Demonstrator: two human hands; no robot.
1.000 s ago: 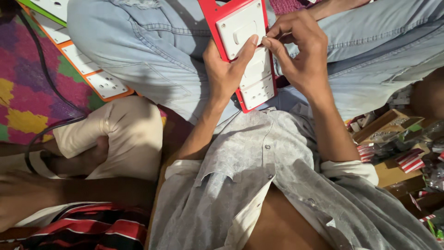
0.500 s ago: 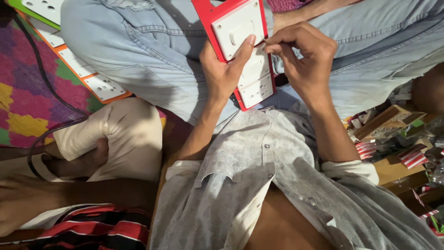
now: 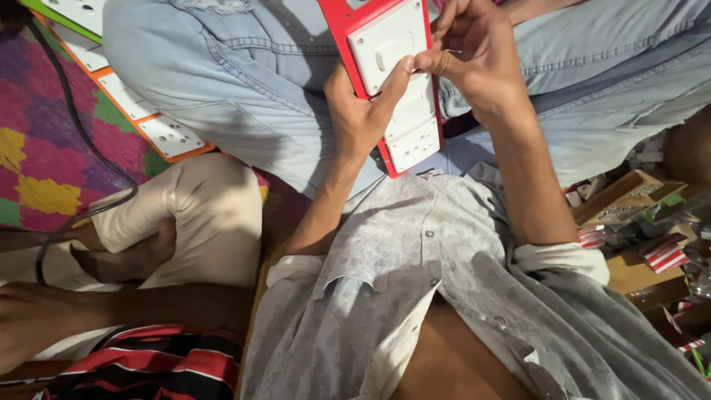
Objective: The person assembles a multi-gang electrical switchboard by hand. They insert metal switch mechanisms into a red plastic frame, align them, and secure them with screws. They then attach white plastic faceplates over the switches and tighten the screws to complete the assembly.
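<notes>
Switch board [image 3: 396,89] shifted up; top cut off, hands [image 3: 415,81] covering edges.

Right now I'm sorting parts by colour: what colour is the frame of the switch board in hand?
Red, with white plates: switch board, head view.

One head camera looks steeply down, close over the lap.
</notes>
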